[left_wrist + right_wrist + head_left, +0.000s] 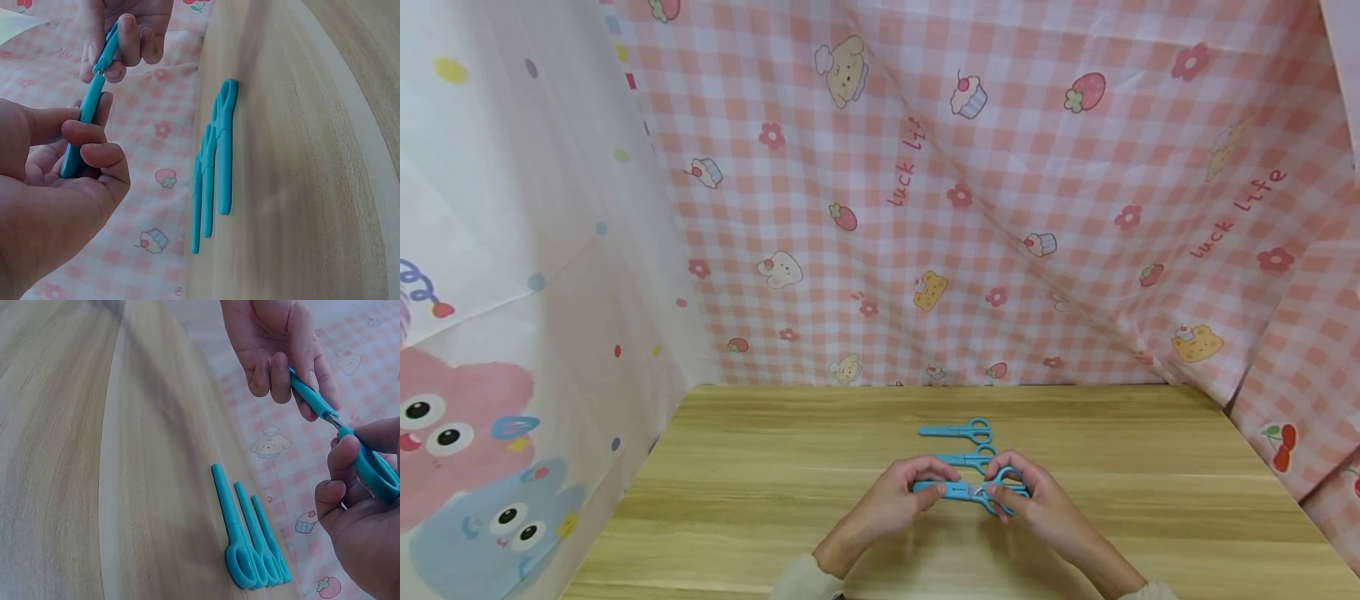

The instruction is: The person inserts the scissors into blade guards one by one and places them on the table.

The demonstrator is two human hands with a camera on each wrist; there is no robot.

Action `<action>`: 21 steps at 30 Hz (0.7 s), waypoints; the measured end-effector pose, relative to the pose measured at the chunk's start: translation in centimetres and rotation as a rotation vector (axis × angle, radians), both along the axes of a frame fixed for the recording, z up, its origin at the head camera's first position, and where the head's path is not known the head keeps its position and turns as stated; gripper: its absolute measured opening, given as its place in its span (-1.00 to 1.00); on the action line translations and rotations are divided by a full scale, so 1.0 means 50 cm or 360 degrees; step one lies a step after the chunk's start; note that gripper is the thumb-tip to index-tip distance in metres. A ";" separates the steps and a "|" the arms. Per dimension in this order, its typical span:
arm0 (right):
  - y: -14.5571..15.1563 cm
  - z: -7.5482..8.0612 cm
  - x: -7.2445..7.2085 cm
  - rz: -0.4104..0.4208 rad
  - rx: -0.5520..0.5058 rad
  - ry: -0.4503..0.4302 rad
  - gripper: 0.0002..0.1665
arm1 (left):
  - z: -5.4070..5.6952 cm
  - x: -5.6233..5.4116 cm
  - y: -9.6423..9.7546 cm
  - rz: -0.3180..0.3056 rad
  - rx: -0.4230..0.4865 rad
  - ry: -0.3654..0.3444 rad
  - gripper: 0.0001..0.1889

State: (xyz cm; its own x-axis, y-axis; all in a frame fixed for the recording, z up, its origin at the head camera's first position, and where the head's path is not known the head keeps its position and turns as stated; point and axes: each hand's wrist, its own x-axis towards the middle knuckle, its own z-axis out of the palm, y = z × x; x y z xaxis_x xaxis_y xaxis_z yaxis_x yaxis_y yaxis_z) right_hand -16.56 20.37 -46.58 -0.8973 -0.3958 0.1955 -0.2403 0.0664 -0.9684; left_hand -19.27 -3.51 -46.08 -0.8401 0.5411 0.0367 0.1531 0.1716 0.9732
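Note:
Above the wooden table, both hands hold one pair of blue scissors with a blade cover. My left hand (891,500) pinches the blue blade cover (310,395) between thumb and fingers. The handles (377,475) are gripped by my right hand (1037,497). A short stretch of metal blade (334,421) shows between cover and handles, so the cover is partly off. Three more covered blue scissors (225,156) lie side by side on the table in the wrist views. In the head view, a far pair (955,432) is fully visible and another pair (958,459) is partly behind the hands.
The wooden table (760,467) ends at a pink checked cloth (880,250) hanging behind it. A white cloth with cartoon figures (580,250) hangs along the left side. More checked cloth hangs at the right edge.

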 end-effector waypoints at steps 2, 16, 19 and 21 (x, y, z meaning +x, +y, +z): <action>-0.001 0.000 0.000 -0.0001 -0.0007 0.0004 -0.73 | 0.001 0.000 0.000 0.0005 -0.0001 0.0010 -0.83; -0.010 -0.001 0.002 -0.0014 -0.0009 0.0021 -0.76 | 0.004 0.000 0.004 0.0009 0.0006 0.0010 -0.84; -0.012 -0.002 0.002 -0.0021 0.0006 0.0020 -0.76 | 0.005 0.000 0.005 0.0008 0.0017 -0.0008 -0.83; -0.013 -0.002 0.002 -0.0021 0.0013 0.0020 -0.74 | 0.006 0.000 0.005 0.0010 0.0015 -0.0009 -0.83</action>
State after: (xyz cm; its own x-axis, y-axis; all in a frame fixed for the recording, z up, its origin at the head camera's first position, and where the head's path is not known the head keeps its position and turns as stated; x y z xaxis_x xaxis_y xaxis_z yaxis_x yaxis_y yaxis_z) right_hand -16.45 19.70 -46.69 -0.9000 -0.3855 0.2034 -0.2513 0.0777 -0.9648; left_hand -19.26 -3.28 -45.80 -0.8437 0.5356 0.0373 0.1467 0.1632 0.9756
